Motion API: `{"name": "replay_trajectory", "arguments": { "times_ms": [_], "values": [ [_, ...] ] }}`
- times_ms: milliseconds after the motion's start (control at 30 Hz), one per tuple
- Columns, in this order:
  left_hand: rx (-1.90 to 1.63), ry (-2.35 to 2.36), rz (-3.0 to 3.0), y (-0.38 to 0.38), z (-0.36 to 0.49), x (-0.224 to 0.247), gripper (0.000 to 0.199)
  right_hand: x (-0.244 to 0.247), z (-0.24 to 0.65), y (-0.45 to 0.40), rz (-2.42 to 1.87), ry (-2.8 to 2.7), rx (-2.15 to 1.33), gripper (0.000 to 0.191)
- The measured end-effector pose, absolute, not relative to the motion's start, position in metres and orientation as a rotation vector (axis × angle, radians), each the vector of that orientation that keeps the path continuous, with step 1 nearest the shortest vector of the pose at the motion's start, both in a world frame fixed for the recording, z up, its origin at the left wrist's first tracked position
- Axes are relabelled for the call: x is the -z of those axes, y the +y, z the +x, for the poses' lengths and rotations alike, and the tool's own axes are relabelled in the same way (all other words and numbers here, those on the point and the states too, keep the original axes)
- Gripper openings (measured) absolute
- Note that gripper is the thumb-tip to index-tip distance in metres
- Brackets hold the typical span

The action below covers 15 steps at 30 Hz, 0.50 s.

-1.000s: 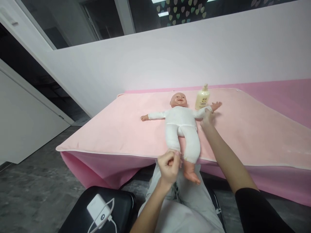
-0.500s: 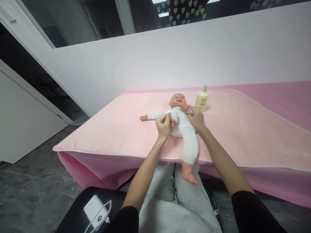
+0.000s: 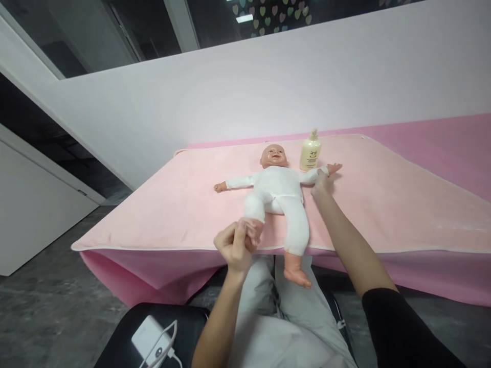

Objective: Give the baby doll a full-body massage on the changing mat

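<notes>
A baby doll (image 3: 278, 184) in a white suit lies on its back on the pink mat (image 3: 184, 204), head toward the wall. My left hand (image 3: 235, 246) is closed around the doll's bare foot at the mat's front edge, with that leg bent. My right hand (image 3: 322, 185) grips the doll's arm near the wrist, stretched out to the right. The other leg hangs over the front edge, and the other arm lies out to the left. Just behind the held arm stands a yellow pump bottle (image 3: 310, 152).
A black chair (image 3: 123, 337) at the lower left bears a white power bank (image 3: 151, 340) with a cable. Behind the mat rises a white wall (image 3: 245, 92). Pink cloth (image 3: 153, 271) hangs down the table's front.
My left hand has drawn the doll's foot from its belly down toward me. My right hand has moved the doll's arm from its chest out to the right. The view has shifted slightly.
</notes>
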State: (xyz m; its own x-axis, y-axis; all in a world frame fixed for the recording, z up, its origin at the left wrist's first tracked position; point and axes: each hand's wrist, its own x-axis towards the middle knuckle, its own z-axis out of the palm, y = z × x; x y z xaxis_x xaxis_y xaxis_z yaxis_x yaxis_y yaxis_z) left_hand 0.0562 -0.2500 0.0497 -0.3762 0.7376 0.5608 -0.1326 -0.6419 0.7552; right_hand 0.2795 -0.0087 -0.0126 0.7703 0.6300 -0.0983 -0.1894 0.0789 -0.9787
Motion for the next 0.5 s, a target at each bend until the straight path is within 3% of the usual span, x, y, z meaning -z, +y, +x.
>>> {"name": "replay_trajectory", "arguments": {
  "times_ms": [133, 300, 500],
  "values": [
    [-1.803, 0.815, 1.47, -0.188, 0.062, -0.087, 0.051, 0.001, 0.264, -0.023, -1.326, -0.798, -0.362, 0.045],
    [-1.752, 0.905, 1.364, -0.138, 0.078, -0.071, 0.055, -0.006, 0.243, -0.04, -1.242, -1.489, -0.157, 0.041],
    [-1.807, 0.83, 1.322, -0.211, 0.068, -0.048, 0.049, -0.003, 0.255, -0.025, -1.27, -0.873, -0.353, 0.047]
  ]
}}
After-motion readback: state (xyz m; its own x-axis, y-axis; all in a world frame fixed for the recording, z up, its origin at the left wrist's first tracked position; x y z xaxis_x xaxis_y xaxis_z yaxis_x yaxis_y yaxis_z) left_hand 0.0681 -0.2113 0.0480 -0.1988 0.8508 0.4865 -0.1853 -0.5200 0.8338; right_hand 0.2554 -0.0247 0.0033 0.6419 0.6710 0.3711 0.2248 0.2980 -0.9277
